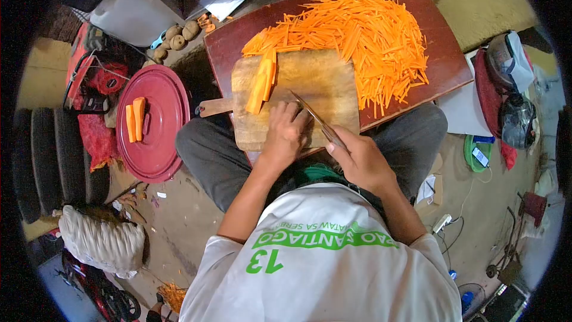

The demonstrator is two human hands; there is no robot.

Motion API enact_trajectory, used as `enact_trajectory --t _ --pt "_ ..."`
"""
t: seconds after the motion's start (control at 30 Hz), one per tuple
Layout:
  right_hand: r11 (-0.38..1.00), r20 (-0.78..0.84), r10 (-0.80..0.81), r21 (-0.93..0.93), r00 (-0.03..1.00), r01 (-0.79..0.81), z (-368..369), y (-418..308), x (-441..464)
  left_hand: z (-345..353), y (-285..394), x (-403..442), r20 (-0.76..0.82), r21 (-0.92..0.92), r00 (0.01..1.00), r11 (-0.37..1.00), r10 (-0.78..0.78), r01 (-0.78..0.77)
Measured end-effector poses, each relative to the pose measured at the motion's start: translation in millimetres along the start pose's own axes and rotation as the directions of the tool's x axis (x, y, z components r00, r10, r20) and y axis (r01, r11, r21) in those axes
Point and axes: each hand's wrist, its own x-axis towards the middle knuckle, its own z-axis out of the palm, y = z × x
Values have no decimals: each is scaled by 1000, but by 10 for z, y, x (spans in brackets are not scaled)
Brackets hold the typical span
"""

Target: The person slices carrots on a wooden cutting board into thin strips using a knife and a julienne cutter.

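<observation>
My right hand point(362, 162) grips a knife point(322, 121), its blade slanting up and left over the wooden cutting board point(319, 74). Curled fingers of my left hand point(286, 130) rest on the board's near part, just left of the blade. Whatever lies under those fingers is hidden. Beyond the left hand, long carrot slices point(261, 83) lie stacked at the board's left side. A large heap of carrot strips point(381, 30) curves around the board's far and right sides, on the red-brown table point(231, 31).
On the left, peeled carrots point(136, 119) lie on a round red lid point(156, 154). Several brown round vegetables point(177, 42) sit beyond the lid. A stuffed white sack point(101, 241) stands at lower left. At right, a phone point(479, 156) lies in a green basket point(471, 154).
</observation>
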Motion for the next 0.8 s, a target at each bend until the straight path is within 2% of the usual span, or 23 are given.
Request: enact_trajectory --t 0.03,0.33,0.43,0.53,0.63,0.8 --pt "998 34 60 -26 998 -59 -16 -13 -33 3 -8 -6 13 5 1000 1000 -6 6" --pt "996 38 87 -33 995 -86 -72 77 -198 42 -104 -9 31 -49 999 999 14 -13" --pt "992 13 76 -104 997 -74 29 49 80 60 -118 -23 33 -57 999 998 -4 5" --pt "992 27 -21 -126 999 25 51 62 252 59 -137 -30 12 -71 1000 997 3 -3" --pt "995 -11 -17 -101 1000 16 64 68 151 38 -120 2 -19 -85 1000 996 12 -14" --pt "990 76 126 -80 989 -120 -56 -44 -112 74 -138 -8 -17 -99 1000 995 -13 11"
